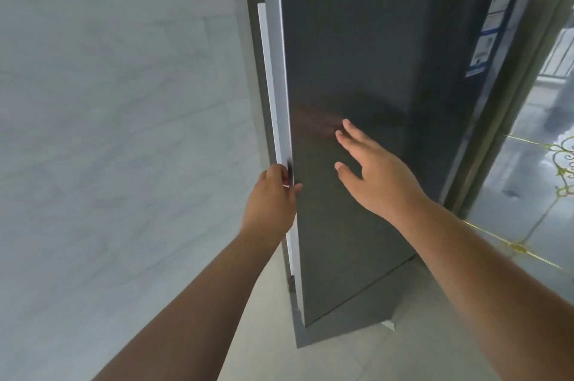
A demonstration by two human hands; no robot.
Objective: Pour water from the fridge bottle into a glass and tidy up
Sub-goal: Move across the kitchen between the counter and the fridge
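Observation:
A tall dark grey fridge fills the middle of the head view. Its door (372,70) stands slightly ajar, with a white strip of the inner edge showing along the left side. My left hand (275,194) grips the door's left edge about halfway down, fingers curled around it. My right hand (372,169) hovers flat with fingers spread just in front of the door's face, holding nothing; I cannot tell whether it touches the door. The inside of the fridge is hidden. No bottle or glass is in view.
A pale marbled tiled wall (124,101) runs close along the fridge's left side. A glass door with gold ornament (543,178) stands to the right of the fridge. Light floor tiles (357,355) lie below.

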